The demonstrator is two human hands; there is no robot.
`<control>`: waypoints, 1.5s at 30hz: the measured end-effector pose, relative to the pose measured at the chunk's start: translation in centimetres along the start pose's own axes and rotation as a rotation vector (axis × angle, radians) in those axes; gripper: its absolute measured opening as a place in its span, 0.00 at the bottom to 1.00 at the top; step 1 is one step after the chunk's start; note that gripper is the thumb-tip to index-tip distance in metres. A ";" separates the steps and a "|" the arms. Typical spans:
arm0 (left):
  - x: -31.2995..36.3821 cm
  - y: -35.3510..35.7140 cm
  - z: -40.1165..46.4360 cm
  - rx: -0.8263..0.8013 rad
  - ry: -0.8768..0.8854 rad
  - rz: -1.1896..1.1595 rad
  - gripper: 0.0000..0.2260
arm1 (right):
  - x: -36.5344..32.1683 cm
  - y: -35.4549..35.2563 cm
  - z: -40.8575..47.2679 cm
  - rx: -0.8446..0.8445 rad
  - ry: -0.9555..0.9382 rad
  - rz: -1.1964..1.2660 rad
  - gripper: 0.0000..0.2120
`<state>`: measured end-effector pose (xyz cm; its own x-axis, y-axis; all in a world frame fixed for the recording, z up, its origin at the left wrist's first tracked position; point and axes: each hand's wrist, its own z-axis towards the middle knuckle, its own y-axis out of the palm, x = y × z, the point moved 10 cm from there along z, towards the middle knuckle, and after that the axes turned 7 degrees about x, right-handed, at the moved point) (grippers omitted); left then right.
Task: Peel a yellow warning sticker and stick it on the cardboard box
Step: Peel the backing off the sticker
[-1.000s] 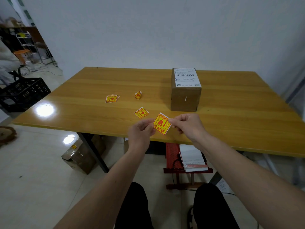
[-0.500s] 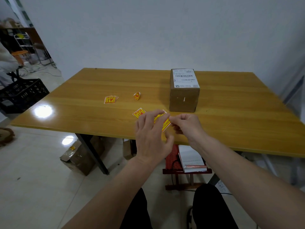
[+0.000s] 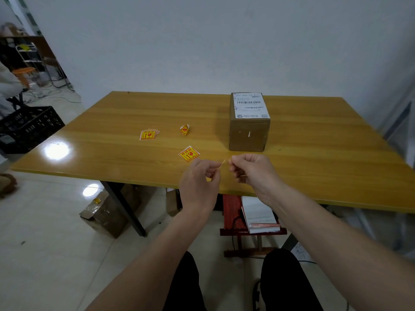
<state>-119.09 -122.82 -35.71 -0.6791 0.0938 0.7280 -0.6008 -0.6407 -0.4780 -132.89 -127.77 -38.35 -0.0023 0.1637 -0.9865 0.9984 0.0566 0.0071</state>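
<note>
My left hand (image 3: 199,178) and my right hand (image 3: 251,169) meet fingertip to fingertip just above the table's near edge. Both pinch a yellow warning sticker (image 3: 223,162). It is turned edge-on, so only a thin sliver shows between the fingers. The brown cardboard box (image 3: 248,134) stands on the table right behind my right hand, with a white shipping label on its top. Another yellow sticker (image 3: 189,153) lies flat just beyond my left hand.
A small stack of stickers (image 3: 148,134) and a crumpled sticker (image 3: 184,129) lie farther left on the wooden table (image 3: 325,153). A black crate (image 3: 27,129) sits on the floor at left. Under the table are cardboard boxes (image 3: 105,214) and a red stool (image 3: 233,212) with papers.
The sticker faced me flat one second ago; it has since turned edge-on. My left hand came over it, then drew back to pinch its left end. Both hands rose slightly toward the box.
</note>
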 end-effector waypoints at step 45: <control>-2.0 2.3 -0.9 -0.172 -0.445 -0.580 0.08 | -1.9 0.4 -1.2 -0.060 -0.333 -0.301 0.05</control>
<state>-119.48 -123.74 -38.71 -0.0205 0.0401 0.9990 -0.8928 -0.4504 -0.0002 -132.54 -126.83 -36.22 -0.2641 -0.1941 -0.9448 0.9508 0.1121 -0.2889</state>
